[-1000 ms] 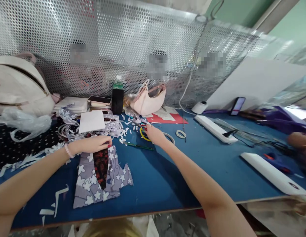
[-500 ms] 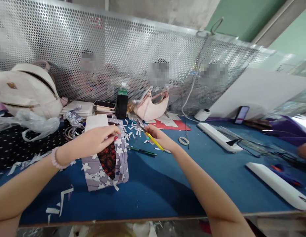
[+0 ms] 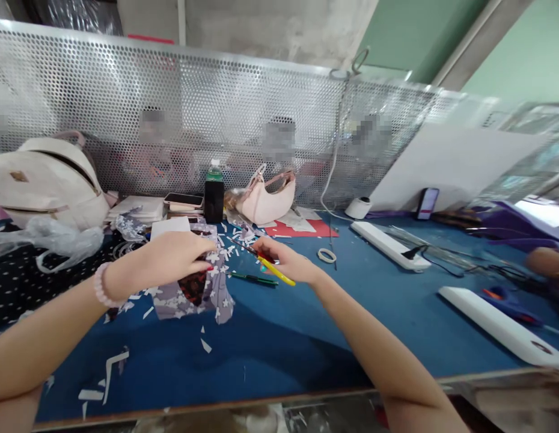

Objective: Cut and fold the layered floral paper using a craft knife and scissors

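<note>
My left hand [image 3: 171, 258] is closed on a folded piece of grey fabric with white flowers [image 3: 214, 294], which has a dark red-patterned strip [image 3: 193, 287] in its middle. It holds the piece lifted above the blue table [image 3: 306, 325]. My right hand [image 3: 286, 263] grips scissors with yellow handles [image 3: 273, 270], their blades pointing left toward the fabric. A green pen [image 3: 252, 278] lies on the table just below both hands.
White paper scraps [image 3: 106, 370] litter the blue table. At the back stand a cream backpack [image 3: 45, 180], a dark bottle [image 3: 214, 195], a phone on boxes [image 3: 184, 199], a pink handbag [image 3: 265, 201] and a tape roll [image 3: 327, 255]. White bars [image 3: 500, 325] lie right. Another person's hand [image 3: 547, 261] is at the far right.
My right hand picked up the yellow scissors from the scrap pile and brought them toward the fabric. My left hand lifted the flowered fabric off the table.
</note>
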Action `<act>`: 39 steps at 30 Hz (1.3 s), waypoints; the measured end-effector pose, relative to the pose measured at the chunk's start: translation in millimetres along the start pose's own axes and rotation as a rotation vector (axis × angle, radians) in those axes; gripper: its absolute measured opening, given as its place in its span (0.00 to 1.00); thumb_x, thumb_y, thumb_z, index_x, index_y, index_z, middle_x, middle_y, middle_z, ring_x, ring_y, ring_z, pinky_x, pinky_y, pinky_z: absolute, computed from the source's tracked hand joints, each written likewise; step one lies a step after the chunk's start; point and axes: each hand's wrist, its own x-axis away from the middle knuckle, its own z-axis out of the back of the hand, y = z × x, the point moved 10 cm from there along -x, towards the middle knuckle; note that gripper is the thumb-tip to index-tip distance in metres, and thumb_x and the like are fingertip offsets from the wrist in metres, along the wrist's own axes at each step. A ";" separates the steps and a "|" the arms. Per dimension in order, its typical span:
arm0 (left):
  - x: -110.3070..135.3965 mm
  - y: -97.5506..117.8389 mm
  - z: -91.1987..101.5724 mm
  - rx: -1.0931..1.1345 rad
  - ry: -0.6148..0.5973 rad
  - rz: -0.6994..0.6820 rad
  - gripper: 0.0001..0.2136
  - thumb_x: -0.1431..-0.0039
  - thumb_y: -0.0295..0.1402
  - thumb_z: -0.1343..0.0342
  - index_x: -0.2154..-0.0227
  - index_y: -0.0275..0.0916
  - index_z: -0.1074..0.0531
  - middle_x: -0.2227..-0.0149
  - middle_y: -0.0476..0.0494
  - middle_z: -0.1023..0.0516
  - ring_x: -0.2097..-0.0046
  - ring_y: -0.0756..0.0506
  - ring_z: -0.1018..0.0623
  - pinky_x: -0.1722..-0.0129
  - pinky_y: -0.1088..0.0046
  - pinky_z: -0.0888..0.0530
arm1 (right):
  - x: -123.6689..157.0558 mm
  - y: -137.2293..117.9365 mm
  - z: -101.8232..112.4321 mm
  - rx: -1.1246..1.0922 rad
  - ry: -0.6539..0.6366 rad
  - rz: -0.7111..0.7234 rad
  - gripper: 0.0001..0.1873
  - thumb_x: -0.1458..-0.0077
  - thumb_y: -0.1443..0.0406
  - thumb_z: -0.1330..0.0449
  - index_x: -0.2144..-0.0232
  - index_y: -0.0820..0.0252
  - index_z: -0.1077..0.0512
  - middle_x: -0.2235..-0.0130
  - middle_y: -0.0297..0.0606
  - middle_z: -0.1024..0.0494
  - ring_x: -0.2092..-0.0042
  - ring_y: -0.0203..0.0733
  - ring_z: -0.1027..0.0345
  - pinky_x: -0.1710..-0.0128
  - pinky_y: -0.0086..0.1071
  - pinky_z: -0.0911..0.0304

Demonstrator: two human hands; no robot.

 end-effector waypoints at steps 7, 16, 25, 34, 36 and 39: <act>-8.1 -28.7 -11.0 0.101 0.023 0.006 0.08 0.36 0.37 0.48 0.65 0.38 0.27 0.65 0.43 0.20 0.65 0.44 0.22 0.65 0.69 0.30 | -18.3 -10.7 -7.8 0.232 -0.063 -0.001 0.06 0.41 0.64 0.45 0.61 0.57 0.37 0.67 0.32 0.33 0.68 0.37 0.42 0.66 0.31 0.42; -13.1 -8.1 -8.2 -0.023 -0.087 -0.006 0.04 0.44 0.32 0.44 0.74 0.39 0.30 0.73 0.46 0.24 0.72 0.45 0.26 0.75 0.71 0.36 | -19.7 -10.2 25.1 0.349 -0.043 -0.046 0.09 0.38 0.61 0.46 0.57 0.58 0.34 0.64 0.37 0.27 0.65 0.39 0.36 0.64 0.33 0.38; -24.7 -1.1 -12.5 0.134 0.058 -0.012 0.16 0.31 0.38 0.54 0.68 0.37 0.25 0.66 0.42 0.19 0.64 0.43 0.21 0.64 0.70 0.30 | -6.0 -9.0 34.3 0.402 -0.082 -0.082 0.10 0.39 0.60 0.47 0.58 0.58 0.33 0.61 0.39 0.25 0.65 0.39 0.34 0.65 0.33 0.38; -24.3 -24.1 7.7 0.452 0.249 0.080 0.09 0.40 0.32 0.46 0.69 0.39 0.20 0.67 0.47 0.18 0.65 0.47 0.22 0.62 0.72 0.29 | 1.5 9.4 29.4 0.486 -0.238 -0.166 0.10 0.42 0.61 0.44 0.59 0.58 0.32 0.63 0.39 0.24 0.67 0.39 0.35 0.68 0.31 0.40; -25.0 -24.7 7.6 0.449 0.250 0.100 0.08 0.42 0.31 0.46 0.70 0.39 0.21 0.67 0.47 0.19 0.64 0.47 0.23 0.61 0.72 0.30 | 1.6 11.3 26.6 0.495 -0.257 -0.169 0.10 0.43 0.62 0.43 0.58 0.58 0.32 0.62 0.39 0.23 0.66 0.39 0.34 0.67 0.31 0.40; -26.7 -24.0 7.1 0.450 0.240 0.121 0.08 0.42 0.32 0.47 0.71 0.39 0.24 0.66 0.47 0.20 0.64 0.46 0.24 0.60 0.71 0.29 | -0.3 9.3 23.8 0.485 -0.252 -0.160 0.10 0.43 0.62 0.43 0.59 0.58 0.32 0.63 0.39 0.24 0.67 0.39 0.35 0.68 0.31 0.41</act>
